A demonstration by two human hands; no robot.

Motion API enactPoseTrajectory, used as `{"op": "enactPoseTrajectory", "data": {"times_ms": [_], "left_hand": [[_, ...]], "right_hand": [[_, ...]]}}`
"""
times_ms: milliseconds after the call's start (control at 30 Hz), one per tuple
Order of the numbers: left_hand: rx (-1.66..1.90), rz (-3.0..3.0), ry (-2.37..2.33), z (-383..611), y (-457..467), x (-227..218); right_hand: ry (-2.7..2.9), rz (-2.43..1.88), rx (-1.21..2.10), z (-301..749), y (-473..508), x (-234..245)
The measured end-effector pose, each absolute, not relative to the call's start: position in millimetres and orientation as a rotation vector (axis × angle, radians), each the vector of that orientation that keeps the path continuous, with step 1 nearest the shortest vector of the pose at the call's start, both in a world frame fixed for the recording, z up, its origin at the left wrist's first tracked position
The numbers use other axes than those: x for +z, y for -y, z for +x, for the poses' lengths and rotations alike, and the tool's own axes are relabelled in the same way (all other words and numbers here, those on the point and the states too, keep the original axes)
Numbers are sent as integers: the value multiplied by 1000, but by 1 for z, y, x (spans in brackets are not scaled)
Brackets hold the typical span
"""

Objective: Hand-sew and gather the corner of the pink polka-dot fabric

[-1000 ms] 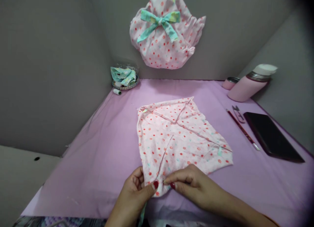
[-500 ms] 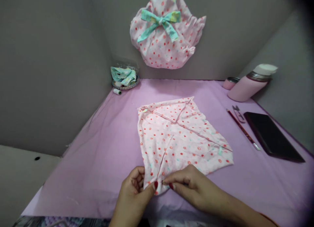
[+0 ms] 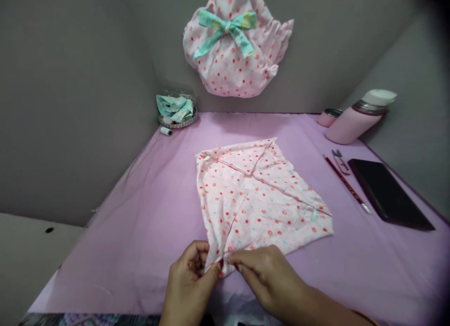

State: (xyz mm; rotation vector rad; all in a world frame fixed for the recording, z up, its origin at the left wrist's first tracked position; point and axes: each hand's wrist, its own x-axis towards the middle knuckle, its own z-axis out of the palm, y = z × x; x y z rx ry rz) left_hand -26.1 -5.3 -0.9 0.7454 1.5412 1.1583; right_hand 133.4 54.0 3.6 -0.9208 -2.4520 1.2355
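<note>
A pink cotton fabric piece (image 3: pixel 256 199) with small red and teal flowers lies on the table, its near left corner slightly raised. My left hand (image 3: pixel 191 279) pinches that corner between thumb and curled fingers. Just to the right, my right hand (image 3: pixel 270 274) has thumb and forefinger closed close to the same corner; whatever is between those fingertips is too small to make out. Creases or seams run diagonally over the cloth. Small teal tabs show at its far left corner and near its right corner.
A pink flowered bag (image 3: pixel 234 72) with a teal bow hangs at the back. On the right are a pink bottle (image 3: pixel 355 122), a cup (image 3: pixel 328 118), thread snips (image 3: pixel 341 163), a pencil (image 3: pixel 348 185) and a dark phone-like slab (image 3: pixel 390 194). A basket (image 3: pixel 179 125) and thread spool (image 3: pixel 166 131) stand back left.
My right hand has shifted a little left and its fingertips are nearer my left thumb. The cloth's near corner is gathered slightly more. The whole view has shifted a little.
</note>
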Motion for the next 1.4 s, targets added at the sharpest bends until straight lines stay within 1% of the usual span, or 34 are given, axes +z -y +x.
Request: {"op": "enactPoseTrajectory", "data": {"times_ms": [233,467,733,1000,1200,1400], "left_hand": [[1190,711,-1524,-25,4,3],[1141,840,-1565,-25,12,-2],[1145,874,-1585,-27,14,-5],[1211,733,-1513,-27,5,3],[1286,610,-1317,-31,3,3],[1282,597,-1342,-29,1,4]], "right_hand": [[2481,-963,1167,130,-51,4],[2547,-1004,1080,130,-46,2],[2518,-1041,1084,125,-42,1],[2428,-1033,1137,123,-45,3],[2269,-991,1347,125,-52,11],[2311,-995,1332,127,-51,12]]}}
